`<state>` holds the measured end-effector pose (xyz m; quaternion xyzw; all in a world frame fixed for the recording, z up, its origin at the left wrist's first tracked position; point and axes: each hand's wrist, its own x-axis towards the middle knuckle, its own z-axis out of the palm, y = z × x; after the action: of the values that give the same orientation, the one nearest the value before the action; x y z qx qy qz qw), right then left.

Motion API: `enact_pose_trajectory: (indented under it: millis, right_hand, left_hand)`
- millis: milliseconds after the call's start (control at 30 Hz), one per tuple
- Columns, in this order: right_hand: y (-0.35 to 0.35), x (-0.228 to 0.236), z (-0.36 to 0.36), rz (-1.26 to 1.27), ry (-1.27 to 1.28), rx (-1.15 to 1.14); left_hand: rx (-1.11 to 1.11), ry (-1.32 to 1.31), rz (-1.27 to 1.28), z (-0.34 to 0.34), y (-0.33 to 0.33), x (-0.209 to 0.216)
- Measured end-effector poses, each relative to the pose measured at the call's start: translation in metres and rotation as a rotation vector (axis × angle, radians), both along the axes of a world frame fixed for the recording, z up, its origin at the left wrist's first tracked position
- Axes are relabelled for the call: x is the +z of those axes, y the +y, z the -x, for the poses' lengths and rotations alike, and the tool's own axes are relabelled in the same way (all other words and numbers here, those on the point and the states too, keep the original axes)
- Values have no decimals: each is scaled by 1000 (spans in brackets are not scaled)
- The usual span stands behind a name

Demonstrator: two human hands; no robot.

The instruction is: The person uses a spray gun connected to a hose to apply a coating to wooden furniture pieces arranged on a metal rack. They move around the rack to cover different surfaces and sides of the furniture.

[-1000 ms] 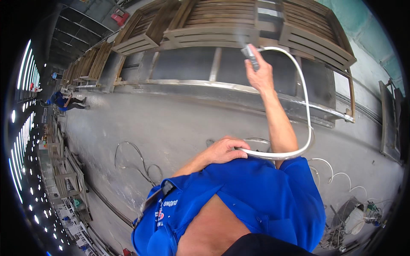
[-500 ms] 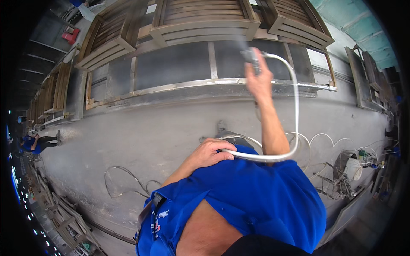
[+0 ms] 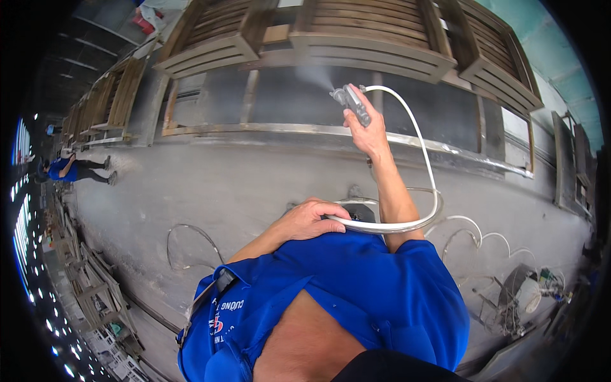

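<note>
Spray gun (image 3: 356,107) is up over the near side of a long metal rack (image 3: 407,137), nozzle pointing up-left, pale mist (image 3: 313,74) coming off it by the near-left corner of the middle slatted wooden frame (image 3: 375,51); gun and wood are apart, probably so the fan can spread. Right hand (image 3: 370,130) has its fingers wrapped round the gun's handle, closed on it; can't make out the trigger finger, though mist suggests it's pulled. White hose (image 3: 420,127) leaves the gun, loops right and comes back across the right forearm to the waist, where left hand (image 3: 312,218) has it, fingers curled over, thumb below: likely managing slack so the line doesn't drag on the gun. More slatted frames sit either side on the rack. Hose-fed equipment (image 3: 523,293) stands on the floor lower right; a co-worker (image 3: 67,169) is far left, well apart.
</note>
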<state>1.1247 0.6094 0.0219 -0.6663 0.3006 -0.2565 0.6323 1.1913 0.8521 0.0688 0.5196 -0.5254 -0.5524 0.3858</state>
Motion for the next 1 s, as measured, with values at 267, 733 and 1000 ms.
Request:
enact_pose_trajectory:
  millis: [267,733,1000]
  right_hand:
    - [96,-5,-179,796,-216,-302]
    - [273,27,-569,146,-2,140]
    - [257,8,-439,520,140,-377]
  left_hand:
    - [166,4,129,-143,129,-31]
    - [509,350,-40,-323,350,-43]
    - [291,246,23,-374,351,-33]
